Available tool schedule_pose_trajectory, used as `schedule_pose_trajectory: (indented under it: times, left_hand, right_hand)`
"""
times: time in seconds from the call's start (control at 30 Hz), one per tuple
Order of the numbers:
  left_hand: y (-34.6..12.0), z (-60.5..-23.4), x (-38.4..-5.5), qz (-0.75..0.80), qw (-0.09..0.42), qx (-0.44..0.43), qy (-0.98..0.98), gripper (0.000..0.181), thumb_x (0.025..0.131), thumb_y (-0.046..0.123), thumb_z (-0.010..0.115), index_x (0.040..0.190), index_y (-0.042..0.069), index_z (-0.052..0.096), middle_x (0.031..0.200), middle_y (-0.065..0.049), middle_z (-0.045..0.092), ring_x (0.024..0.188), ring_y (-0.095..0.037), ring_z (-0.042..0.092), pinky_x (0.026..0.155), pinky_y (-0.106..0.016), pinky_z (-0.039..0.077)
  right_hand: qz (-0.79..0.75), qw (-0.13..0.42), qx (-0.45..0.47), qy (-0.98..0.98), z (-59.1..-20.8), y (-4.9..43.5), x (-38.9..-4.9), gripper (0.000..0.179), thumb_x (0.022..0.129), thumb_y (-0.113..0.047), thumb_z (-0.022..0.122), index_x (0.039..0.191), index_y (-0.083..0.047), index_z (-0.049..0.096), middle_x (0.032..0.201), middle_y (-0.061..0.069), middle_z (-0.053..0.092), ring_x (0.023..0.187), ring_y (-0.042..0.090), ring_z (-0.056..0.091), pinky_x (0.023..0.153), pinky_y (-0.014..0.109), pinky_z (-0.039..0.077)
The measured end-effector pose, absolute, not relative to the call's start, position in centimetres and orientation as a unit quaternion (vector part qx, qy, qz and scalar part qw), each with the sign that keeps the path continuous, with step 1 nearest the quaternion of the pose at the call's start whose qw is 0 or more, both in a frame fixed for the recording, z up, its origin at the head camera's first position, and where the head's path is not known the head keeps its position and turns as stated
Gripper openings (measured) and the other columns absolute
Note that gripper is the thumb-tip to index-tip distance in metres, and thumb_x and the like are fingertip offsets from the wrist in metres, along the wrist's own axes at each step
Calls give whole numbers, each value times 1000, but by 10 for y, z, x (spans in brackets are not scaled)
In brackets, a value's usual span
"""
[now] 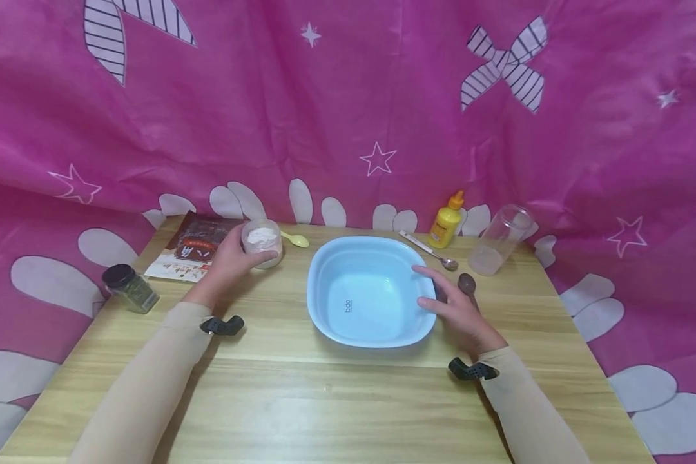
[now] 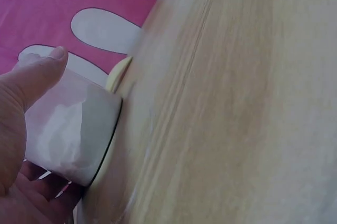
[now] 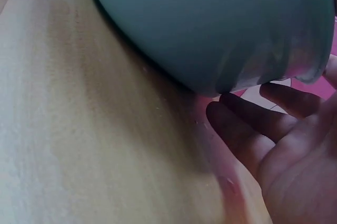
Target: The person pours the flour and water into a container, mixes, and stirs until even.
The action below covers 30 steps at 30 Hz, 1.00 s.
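Note:
My left hand grips a clear plastic jar of white powder at the back left of the table. In the left wrist view the thumb lies along one side of the jar, fingers round the other, its base right at the tabletop. A light blue plastic basin marked "bdo" stands upright in the middle, holding nothing visible. My right hand holds its right side, thumb and forefinger over the rim. Seen from the right wrist, the other fingertips meet the outer wall of the basin.
Behind the jar lie a yellow spoon and a dark seasoning packet; a black-lidded spice jar stands far left. Right of the basin are a yellow bottle, a metal spoon, a clear cup and a brown spoon.

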State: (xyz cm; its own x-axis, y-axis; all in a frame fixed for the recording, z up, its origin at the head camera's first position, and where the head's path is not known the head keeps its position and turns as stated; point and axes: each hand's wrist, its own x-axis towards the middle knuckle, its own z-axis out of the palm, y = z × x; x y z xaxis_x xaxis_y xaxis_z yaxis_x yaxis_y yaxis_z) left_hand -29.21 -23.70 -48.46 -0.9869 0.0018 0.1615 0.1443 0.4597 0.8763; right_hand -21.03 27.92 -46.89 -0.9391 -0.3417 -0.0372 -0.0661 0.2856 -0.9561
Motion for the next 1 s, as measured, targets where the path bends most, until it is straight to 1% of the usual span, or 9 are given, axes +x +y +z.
schedule_pose_trajectory:
  times: [0.1,0.23,0.33,0.6,0.73,0.87,1.0]
  left_hand:
    - [-237,-485,-295,-516,67,-44,-853,103,87,40,98,163,-2,43,153,-24,56,144,-41,53,128,-59,42]
    - [-236,-484,-297,-513,63,-44,-855,101,88,39,98,162,-3,43,153,-25,56,144,-41,53,128,-59,41]
    - [-235,-482,-295,-515,64,-40,-854,98,88,37,97,160,-3,45,152,-25,57,143,-41,54,128,-58,42]
    - [-231,-468,-286,-533,74,-33,-842,96,90,41,96,160,-1,46,152,-23,58,142,-40,55,127,-59,42]
    - [-226,-457,-281,-539,80,-38,-837,91,90,40,95,158,0,49,150,-20,59,141,-37,55,127,-56,42]
    - [-218,-445,-276,-546,86,-45,-832,89,89,40,96,158,5,51,149,-15,60,142,-32,55,127,-54,42]
    - [-205,-432,-271,-557,97,-61,-822,91,87,37,98,160,7,52,151,-14,60,145,-32,54,127,-55,42]
  right_hand:
    - [-583,114,-128,794,-469,279,-211,63,109,-29,72,168,-32,49,184,-2,24,172,29,11,138,62,13]
    - [-575,108,-126,801,-470,279,-211,63,108,-29,72,167,-31,50,183,1,26,171,34,16,135,66,20]
    - [-569,109,-122,806,-470,279,-210,63,108,-30,72,167,-32,49,183,2,26,171,36,17,134,68,22]
    - [-575,113,-118,802,-471,280,-211,64,108,-33,73,167,-34,50,183,-2,26,172,33,15,135,68,18]
    - [-572,113,-114,804,-471,279,-211,64,107,-34,73,166,-35,50,183,-2,26,172,33,14,136,68,16]
    - [-565,115,-107,810,-470,279,-211,64,107,-35,73,167,-36,50,184,-2,26,172,32,12,136,68,13]
    - [-561,113,-104,813,-469,279,-211,64,107,-36,74,167,-36,49,184,-1,25,172,33,13,136,69,16]
